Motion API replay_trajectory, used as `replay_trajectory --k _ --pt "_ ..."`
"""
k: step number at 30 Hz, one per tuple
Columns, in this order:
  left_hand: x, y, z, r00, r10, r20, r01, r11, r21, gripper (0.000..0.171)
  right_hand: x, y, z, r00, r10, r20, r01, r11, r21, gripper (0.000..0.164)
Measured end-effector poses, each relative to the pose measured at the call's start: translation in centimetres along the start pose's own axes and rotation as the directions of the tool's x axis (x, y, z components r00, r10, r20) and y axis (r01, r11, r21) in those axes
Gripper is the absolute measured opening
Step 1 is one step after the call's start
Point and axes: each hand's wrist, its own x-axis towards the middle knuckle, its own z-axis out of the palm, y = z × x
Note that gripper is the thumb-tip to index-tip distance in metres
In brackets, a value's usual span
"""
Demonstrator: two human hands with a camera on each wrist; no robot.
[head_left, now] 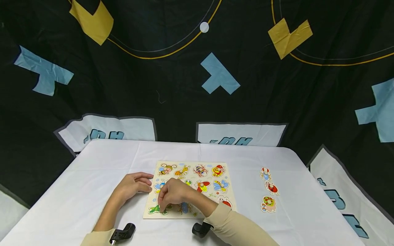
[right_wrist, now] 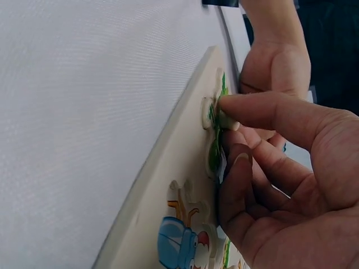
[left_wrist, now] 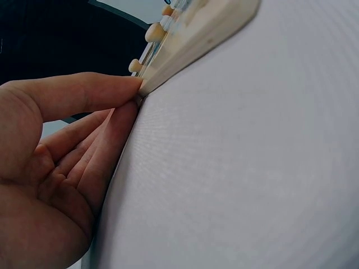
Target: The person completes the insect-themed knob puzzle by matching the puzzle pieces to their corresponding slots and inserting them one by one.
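Observation:
A wooden peg puzzle board point(head_left: 175, 215) with insect pictures lies on the white table. My left hand point(head_left: 132, 186) is at its left edge; in the left wrist view the thumb point(left_wrist: 95, 92) and a fingertip meet at the board's side and pinch it. My right hand point(head_left: 176, 192) reaches over the board's near left corner. There its thumb and fingers pinch the knob of a green grasshopper puzzle piece point(right_wrist: 214, 156). That piece lies at its matching recess, slightly off the outline; how deep it sits I cannot tell. A blue beetle piece point(right_wrist: 173, 241) is beside it.
Right of the board lie three loose pieces: a blue-and-red bug point(head_left: 265, 173), a ladybird point(head_left: 272, 188) and a snail point(head_left: 268, 204). Other insect pieces, such as a spider point(head_left: 200, 170), sit on the board. A black curtain point(head_left: 184, 109) hangs behind the table.

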Motion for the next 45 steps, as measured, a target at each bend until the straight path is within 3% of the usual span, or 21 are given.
replay_trajectory --k 6,30,45 --pt "0.3 0.0 0.1 1.0 0.0 -0.018 0.0 1.0 0.025 0.053 0.0 0.1 0.0 1.0 -0.007 -0.009 0.007 1.0 -0.023 0.017" --pt "0.1 -0.2 0.1 1.0 -0.019 -0.02 0.019 1.0 0.018 0.054 -0.1 0.9 0.0 1.0 -0.014 0.009 0.014 0.998 0.06 0.014" --pt "0.1 -0.1 0.1 1.0 -0.009 -0.025 0.009 1.0 0.008 0.055 -1.8 2.5 -2.1 0.996 0.015 -0.093 0.001 0.986 0.165 0.012"
